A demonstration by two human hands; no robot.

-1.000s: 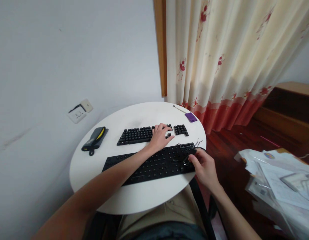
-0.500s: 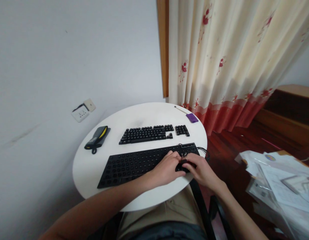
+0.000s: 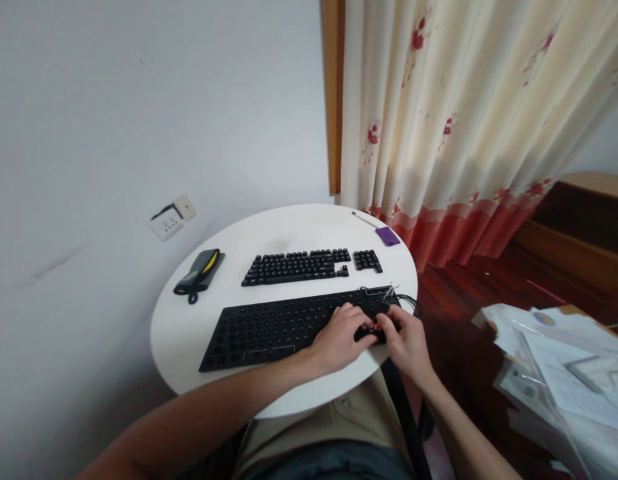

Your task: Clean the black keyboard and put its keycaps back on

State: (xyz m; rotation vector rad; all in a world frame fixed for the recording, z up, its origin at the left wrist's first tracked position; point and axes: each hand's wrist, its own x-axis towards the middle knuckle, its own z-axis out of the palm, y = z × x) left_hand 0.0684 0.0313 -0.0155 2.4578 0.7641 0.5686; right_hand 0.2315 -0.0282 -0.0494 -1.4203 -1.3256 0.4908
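Note:
A black keyboard base (image 3: 269, 333), its key positions bare of caps over most of its length, lies along the front of the round white table (image 3: 189, 360). Over its right end both hands meet, fingertips close together. In my right hand (image 3: 406, 340) is a keycap puller (image 3: 389, 297), its wire prongs pointing up and away. My left hand (image 3: 341, 337) rests on the keyboard with fingers curled in towards the right one; what they pinch, if anything, is hidden. Behind the base, removed black keycaps (image 3: 293, 265) are laid out in keyboard order, with a separate number-pad block (image 3: 367, 261).
A dark pouch with a yellow stripe (image 3: 199, 273) sits at the table's left. Near the back right edge lies a brush with a purple piece (image 3: 387, 236). Black cable (image 3: 411, 303) loops off the keyboard's right end. Papers and plastic bags (image 3: 563, 373) are piled to the right.
The keycap puller's wire end has swung up off the keys and now points away. My right hand has turned more upright, while my left stays over the keyboard. The view has shifted slightly.

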